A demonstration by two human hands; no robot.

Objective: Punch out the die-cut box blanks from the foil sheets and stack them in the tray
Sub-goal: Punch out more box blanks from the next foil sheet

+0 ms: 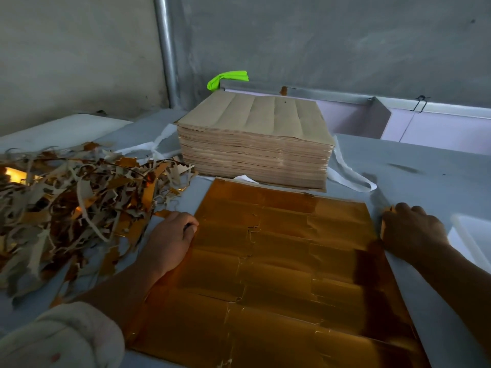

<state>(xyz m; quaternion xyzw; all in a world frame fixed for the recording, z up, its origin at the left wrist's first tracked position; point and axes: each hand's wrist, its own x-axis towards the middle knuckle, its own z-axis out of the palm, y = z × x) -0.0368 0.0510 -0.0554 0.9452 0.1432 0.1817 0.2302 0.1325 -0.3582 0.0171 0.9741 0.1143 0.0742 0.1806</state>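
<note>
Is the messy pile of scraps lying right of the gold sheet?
No, the scrap pile lies left of the gold sheet, by the left hand.

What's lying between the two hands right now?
Only the gold foil sheet, flat on the table. It fills the whole stretch: the left hand grips its left edge, the right hand its right edge. The head view shows this.

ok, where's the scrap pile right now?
Head view: the scrap pile lies left on the table, beside the left hand, left of the gold foil sheet.
</note>
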